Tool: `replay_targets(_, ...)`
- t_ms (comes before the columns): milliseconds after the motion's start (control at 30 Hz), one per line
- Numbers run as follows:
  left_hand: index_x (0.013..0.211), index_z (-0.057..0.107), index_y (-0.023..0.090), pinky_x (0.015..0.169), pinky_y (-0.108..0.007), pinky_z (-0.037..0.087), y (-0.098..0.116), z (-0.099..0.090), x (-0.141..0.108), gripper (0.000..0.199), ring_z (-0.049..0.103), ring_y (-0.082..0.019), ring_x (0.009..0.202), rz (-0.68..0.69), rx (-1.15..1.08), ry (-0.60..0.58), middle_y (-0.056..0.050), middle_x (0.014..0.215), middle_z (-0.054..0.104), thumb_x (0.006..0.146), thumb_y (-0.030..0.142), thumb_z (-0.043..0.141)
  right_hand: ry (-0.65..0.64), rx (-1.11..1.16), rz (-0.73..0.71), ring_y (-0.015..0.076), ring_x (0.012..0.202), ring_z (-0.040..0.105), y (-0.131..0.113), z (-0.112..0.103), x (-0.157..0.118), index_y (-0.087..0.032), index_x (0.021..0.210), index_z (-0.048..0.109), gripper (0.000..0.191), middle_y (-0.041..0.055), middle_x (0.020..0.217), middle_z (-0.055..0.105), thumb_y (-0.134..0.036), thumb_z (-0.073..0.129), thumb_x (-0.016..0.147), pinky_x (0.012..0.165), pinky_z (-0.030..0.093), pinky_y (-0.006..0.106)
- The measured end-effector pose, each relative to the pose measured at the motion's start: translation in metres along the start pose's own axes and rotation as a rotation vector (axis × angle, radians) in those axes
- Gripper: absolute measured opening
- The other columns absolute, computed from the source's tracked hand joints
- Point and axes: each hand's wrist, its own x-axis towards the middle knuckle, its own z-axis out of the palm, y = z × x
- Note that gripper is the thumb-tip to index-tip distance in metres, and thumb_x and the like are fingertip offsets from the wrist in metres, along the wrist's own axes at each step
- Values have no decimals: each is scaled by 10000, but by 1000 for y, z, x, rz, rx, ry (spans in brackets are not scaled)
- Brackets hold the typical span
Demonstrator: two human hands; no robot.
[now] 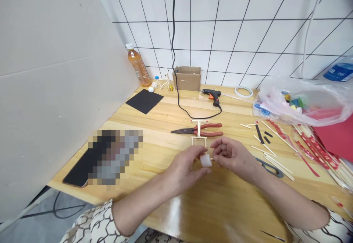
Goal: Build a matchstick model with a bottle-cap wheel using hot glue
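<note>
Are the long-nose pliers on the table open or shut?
Shut. The long-nose pliers taper to one tip, with no visible gap between the jaws; their red handles lie slightly apart.

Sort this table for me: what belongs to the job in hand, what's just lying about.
Belongs, by the look of it:
white piece in the left hand
thin stick in the right hand
stick frame
likely also loose sticks, pliers, glue gun

Probably just lying about:
drink bottle
black phone-like slab
</note>
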Motion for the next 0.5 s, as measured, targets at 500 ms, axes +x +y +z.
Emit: replay_targets(500, 992, 514, 147, 731, -305, 421, -7, 1, 29, 200, 543, -194, 809, 308, 351, -44, -69, 885, 605, 811, 220, 471, 129, -962, -529, 229, 894, 499, 9, -33, 59, -182, 804, 488, 217, 99, 943, 557, -61, 506, 624, 775, 401, 343)
